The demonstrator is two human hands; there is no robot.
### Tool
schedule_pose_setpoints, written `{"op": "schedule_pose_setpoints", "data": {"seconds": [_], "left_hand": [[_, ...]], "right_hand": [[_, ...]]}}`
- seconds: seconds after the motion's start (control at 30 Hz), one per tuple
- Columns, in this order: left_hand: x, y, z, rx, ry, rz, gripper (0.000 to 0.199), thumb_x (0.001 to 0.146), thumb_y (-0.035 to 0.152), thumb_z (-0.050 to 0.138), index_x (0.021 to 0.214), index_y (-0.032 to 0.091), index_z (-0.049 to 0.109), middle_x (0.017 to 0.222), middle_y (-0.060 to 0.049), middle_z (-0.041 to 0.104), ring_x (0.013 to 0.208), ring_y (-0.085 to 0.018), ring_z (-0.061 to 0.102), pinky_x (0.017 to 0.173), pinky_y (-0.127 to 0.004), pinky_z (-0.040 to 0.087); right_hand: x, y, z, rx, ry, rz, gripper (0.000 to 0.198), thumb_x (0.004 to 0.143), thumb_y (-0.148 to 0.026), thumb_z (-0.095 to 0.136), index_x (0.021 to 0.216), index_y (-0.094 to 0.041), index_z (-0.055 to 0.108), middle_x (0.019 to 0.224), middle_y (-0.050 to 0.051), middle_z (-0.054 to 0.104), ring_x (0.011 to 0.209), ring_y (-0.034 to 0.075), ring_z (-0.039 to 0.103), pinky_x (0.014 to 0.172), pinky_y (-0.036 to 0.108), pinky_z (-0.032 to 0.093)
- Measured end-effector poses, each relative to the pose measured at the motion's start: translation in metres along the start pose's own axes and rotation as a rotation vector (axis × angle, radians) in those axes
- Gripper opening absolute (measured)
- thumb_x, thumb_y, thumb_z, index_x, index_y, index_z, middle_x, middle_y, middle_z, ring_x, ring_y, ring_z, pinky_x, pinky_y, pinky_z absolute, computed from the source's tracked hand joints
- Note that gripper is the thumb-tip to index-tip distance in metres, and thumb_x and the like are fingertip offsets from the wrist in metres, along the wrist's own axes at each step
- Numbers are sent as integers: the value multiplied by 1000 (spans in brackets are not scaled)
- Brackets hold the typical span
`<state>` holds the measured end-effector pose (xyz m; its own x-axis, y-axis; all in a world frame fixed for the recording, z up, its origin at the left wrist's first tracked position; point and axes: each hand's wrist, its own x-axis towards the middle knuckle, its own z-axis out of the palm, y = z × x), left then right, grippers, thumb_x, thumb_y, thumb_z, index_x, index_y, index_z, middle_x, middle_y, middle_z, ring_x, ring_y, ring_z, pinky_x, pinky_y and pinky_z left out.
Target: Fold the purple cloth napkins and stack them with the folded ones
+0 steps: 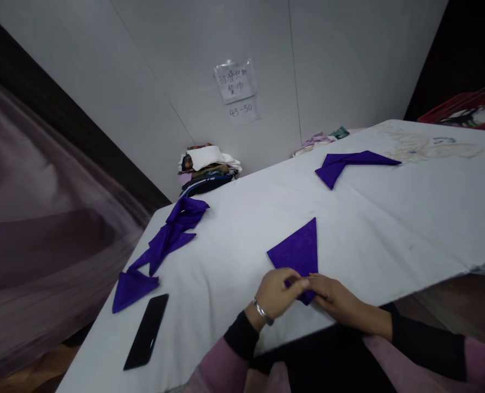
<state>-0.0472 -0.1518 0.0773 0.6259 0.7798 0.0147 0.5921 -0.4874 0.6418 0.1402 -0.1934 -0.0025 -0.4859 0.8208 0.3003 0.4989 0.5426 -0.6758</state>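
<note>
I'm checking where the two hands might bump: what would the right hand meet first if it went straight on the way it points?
Most likely the left hand. The right hand points toward it at the purple cloth; any gap between them looks slight, though depth is unclear.

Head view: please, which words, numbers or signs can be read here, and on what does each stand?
"折叠 … 巾": upper white paper sheet, on the grey wall; its other characters are too blurred to read surely.
"45-50": lower white paper sheet, same wall.
</note>
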Motion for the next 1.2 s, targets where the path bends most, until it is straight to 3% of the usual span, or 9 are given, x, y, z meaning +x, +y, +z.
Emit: {"op": "schedule_pose_setpoints", "data": {"seconds": [0.07,0.17,0.4,0.63,0.73,0.87,1.03,1.2], "left_hand": [[10,-14,-7,-37,103,9,28,90,36,41,89,22,66,86,0,69,80,-14,62,73,-26,47],[17,-42,-6,69,221,60,22,88,26,45,97,21,64,96,-3,68,91,-17,60,85,-33,46],[1,-83,12,257,198,144,41,75,2,43,107,19,61,117,-7,61,108,-20,52,95,-41,42],[5,-90,7,313,200,113,47,73,0,44,114,19,58,120,-6,58,110,-21,49,95,-41,41],[8,-91,6,245,315,32,38,79,6,47,113,19,57,118,-7,58,109,-20,49,94,-39,41],[10,-91,5,200,483,-178,19,82,24,57,99,19,63,100,-5,62,97,-20,53,88,-37,43],[12,-81,7,262,471,-287,15,81,32,60,75,20,65,82,-3,60,84,-18,52,79,-35,41],[18,-73,13,266,490,-362,20,78,39,64,67,21,64,79,-2,59,85,-20,51,78,-36,38]], "right_hand": [[-2,4,-1,12,10,16,35,85,-15,42,114,-22,60,114,7,65,110,20,56,100,44,40],[-4,8,-1,28,23,32,36,84,-16,43,113,-23,61,115,6,65,112,21,55,99,45,41],[-8,10,-5,32,-41,12,38,84,-16,43,117,-24,60,117,4,64,115,21,53,102,45,38],[-10,9,-6,38,-57,48,36,86,-20,44,117,-23,60,117,5,63,116,21,52,103,46,38],[-11,9,-7,60,-48,58,35,86,-21,44,117,-24,60,118,4,63,117,21,51,102,46,39],[-12,8,-8,61,-52,8,44,83,-18,46,126,-25,53,126,6,57,122,22,46,104,48,35],[-10,1,-13,6,-171,-68,63,72,-8,46,133,-24,46,136,6,48,129,24,36,109,54,21],[-6,-1,-21,5,-286,-72,66,71,-8,46,136,-25,43,140,7,42,131,25,33,109,56,17]]}}
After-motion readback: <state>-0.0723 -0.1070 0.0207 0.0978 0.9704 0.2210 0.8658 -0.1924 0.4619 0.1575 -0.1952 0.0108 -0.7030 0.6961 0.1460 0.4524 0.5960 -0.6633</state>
